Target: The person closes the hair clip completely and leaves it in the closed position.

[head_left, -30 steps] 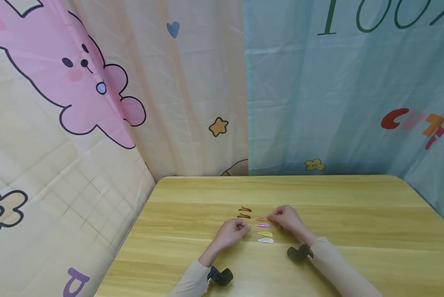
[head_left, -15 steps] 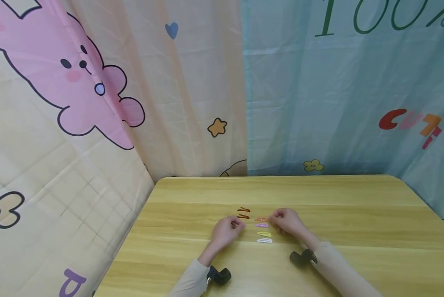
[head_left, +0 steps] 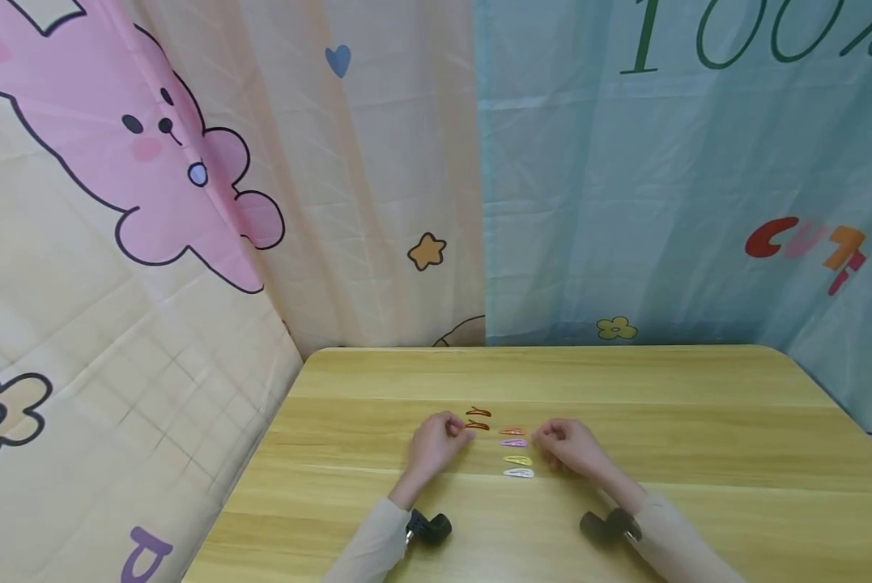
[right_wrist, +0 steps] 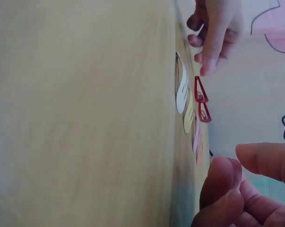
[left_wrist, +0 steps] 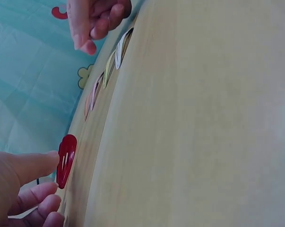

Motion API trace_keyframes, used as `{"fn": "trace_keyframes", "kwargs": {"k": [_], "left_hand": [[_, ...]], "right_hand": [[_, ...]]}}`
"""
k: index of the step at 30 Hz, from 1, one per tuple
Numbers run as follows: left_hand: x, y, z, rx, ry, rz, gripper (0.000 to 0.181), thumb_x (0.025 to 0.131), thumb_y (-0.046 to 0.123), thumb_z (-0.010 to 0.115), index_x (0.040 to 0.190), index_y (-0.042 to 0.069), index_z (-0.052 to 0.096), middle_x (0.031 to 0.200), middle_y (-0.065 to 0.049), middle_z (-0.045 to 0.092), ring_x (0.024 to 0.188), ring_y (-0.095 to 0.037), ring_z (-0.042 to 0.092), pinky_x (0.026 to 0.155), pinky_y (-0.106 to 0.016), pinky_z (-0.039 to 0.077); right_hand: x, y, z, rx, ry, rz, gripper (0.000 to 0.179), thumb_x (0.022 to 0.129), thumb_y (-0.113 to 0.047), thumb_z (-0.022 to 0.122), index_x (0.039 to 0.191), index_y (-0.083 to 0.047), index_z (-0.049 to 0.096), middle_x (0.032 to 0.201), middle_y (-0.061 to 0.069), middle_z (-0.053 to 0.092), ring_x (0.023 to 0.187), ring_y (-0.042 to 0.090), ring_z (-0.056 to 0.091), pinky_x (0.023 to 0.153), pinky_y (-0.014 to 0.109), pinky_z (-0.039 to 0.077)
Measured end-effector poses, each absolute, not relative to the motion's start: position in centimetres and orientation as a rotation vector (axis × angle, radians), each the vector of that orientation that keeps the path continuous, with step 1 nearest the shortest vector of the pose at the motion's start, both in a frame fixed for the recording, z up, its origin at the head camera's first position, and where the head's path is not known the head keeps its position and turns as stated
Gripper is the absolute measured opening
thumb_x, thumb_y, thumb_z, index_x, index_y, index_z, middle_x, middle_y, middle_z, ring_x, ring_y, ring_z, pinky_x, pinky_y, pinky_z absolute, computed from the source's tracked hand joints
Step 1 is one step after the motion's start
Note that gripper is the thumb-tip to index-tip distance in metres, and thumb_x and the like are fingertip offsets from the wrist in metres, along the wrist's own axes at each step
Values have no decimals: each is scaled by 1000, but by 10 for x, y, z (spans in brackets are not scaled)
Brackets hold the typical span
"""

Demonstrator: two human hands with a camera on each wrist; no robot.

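Note:
Two dark red snap hair clips lie in a short column on the table, the nearer red clip (head_left: 479, 427) just beside the fingertips of my left hand (head_left: 436, 447). In the left wrist view, thumb and fingers come up to the edge of a red clip (left_wrist: 70, 158); whether they touch it I cannot tell. To the right runs a second column: an orange clip (head_left: 512, 431), a pink clip (head_left: 513, 443), a yellow clip (head_left: 518, 460) and a white clip (head_left: 519, 473). My right hand (head_left: 572, 447) hovers right of the orange and pink clips, its thumb and finger apart, holding nothing.
The wooden table (head_left: 698, 421) bears the clips in its middle. Printed curtains (head_left: 377, 162) hang behind it and along the left side. Each wrist carries a dark camera, such as the left wrist camera (head_left: 430, 528).
My left hand has moved left and slightly away from me, to beside the nearer red clip. The right hand has drawn back from the orange clip, rightward and toward me. The clips stay in place.

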State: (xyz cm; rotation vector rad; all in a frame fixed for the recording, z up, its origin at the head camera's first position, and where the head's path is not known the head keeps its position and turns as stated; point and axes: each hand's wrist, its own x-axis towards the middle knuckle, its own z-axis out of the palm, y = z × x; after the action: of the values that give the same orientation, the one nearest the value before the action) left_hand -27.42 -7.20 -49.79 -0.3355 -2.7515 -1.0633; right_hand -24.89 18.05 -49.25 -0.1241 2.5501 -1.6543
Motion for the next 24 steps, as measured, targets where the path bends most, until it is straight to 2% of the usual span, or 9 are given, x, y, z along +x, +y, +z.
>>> {"fn": "trace_keyframes", "kwargs": {"k": [5, 11, 17, 24], "left_hand": [[-278, -72, -498, -271, -2786, -1007, 27, 80, 37, 75, 88, 13, 67, 73, 10, 57, 61, -8, 51, 53, -28, 40], [-282, -72, -498, -243, -2778, -987, 29, 80, 33, 76, 92, 11, 63, 72, 8, 57, 60, -9, 51, 52, -28, 40], [-286, -71, -498, -251, -2800, -966, 34, 79, 33, 77, 100, 10, 62, 70, 10, 56, 59, -9, 49, 52, -29, 39], [-290, -69, -500, -265, -2832, -925, 29, 81, 33, 75, 98, 14, 63, 70, 11, 52, 59, -9, 47, 54, -30, 37]], "right_hand": [[-243, 179, -488, -127, 2547, -1637, 18, 93, -18, 62, 94, 0, 63, 63, 6, 53, 51, 17, 50, 45, 26, 39], [-240, 176, -488, -122, 2552, -1634, 20, 93, -22, 63, 94, -2, 63, 61, 5, 52, 49, 16, 47, 41, 24, 33], [-240, 175, -488, -127, 2535, -1648, 17, 93, -19, 63, 95, -2, 64, 62, 4, 52, 51, 16, 49, 44, 26, 37], [-239, 176, -488, -159, 2532, -1635, 18, 92, -21, 63, 95, -3, 64, 62, 4, 52, 52, 17, 50, 44, 26, 38]]}}
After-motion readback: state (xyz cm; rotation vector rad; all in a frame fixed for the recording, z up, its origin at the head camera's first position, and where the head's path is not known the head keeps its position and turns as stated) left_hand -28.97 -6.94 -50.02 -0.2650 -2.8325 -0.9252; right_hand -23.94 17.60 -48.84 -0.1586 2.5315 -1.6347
